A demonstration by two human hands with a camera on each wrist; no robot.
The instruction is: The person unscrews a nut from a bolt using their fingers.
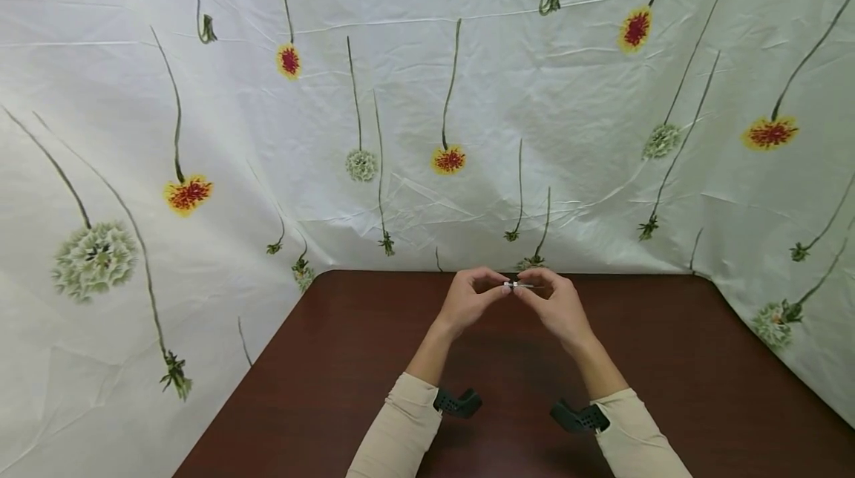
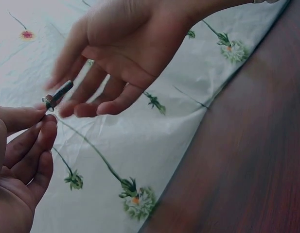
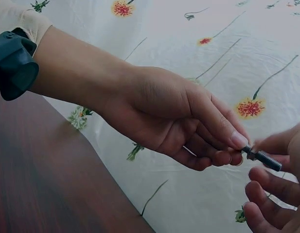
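Observation:
A metal bolt point(image 1: 531, 286) with a threaded shaft is held between both hands above the far side of the table. My left hand point(image 1: 465, 300) pinches its head end between thumb and fingertips. A flanged nut point(image 3: 252, 154) sits around the shaft close to that end. My right hand point(image 1: 556, 307) has its thumb and index fingertips around the nut, blurred in the wrist views. From the nut, the bare thread point(image 2: 63, 90) points into the right hand. The other right fingers point(image 3: 266, 194) are spread beneath the bolt.
The dark red-brown table point(image 1: 320, 389) lies under both forearms. Beyond its far edge hangs a white cloth point(image 1: 401, 114) printed with flowers. Dark wrist mounts point(image 1: 457, 402) stick out from both light sleeves point(image 1: 401, 426).

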